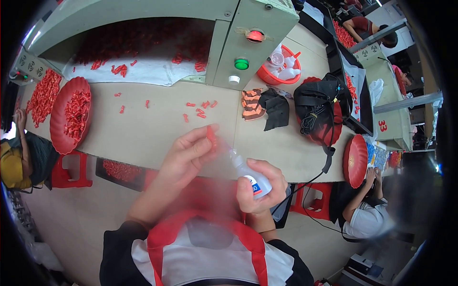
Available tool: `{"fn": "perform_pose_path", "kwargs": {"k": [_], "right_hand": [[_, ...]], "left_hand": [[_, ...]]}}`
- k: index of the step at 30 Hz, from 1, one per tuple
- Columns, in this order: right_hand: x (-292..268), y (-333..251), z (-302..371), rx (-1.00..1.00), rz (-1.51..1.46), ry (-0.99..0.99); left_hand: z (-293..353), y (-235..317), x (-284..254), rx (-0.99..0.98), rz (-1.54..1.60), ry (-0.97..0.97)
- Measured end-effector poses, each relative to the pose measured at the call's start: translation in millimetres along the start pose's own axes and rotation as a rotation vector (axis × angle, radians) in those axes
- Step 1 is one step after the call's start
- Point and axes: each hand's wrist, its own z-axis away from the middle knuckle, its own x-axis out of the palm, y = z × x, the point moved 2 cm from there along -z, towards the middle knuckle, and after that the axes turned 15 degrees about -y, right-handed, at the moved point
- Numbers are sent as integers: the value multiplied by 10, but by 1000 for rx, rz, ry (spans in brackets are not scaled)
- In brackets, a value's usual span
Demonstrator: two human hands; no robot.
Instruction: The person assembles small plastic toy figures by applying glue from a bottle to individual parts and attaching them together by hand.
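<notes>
Between the fingertips of my left hand (187, 156) is a small red plastic piece (211, 136), held up over the near edge of the table. My right hand (263, 188) grips a translucent squeeze bottle (244, 169) with a blue, white and red label. Its thin nozzle tilts up toward the red piece, and a haze in the picture hides whether the two touch. Beyond my hands, several loose red pieces (201, 115) lie scattered on the pale tabletop (157, 128).
A green-grey machine (248, 47) with red pieces inside stands at the back. Left is a red bowl (56, 117) of pieces. Right are cloth scraps (275, 110), a red basket (278, 79) of bottles and a black bag (318, 102) with cables. Co-workers sit at both sides.
</notes>
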Motion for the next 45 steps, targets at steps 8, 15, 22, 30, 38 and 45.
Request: {"fn": "perform_pose_path", "kwargs": {"k": [8,15,22,30,38,45], "right_hand": [[19,-47,-48,-58,46,-15],[33,-49,-64,-29,14,-17],[29,-51,-49,-24,20,-11],[38,-59,-64,-2,5,-22],[7,-70,-44,38,-39,-22],[-13,-78,-38,70,-53,-63]], "left_hand": [[0,20,6,26,-28,-6],[0,22,19,38,-34,-17],[2,19,3,45,-36,-14],[7,10,-6,26,-12,-10],[5,5,-11,20,16,-24],[2,-2,-39,24,14,-24]]}}
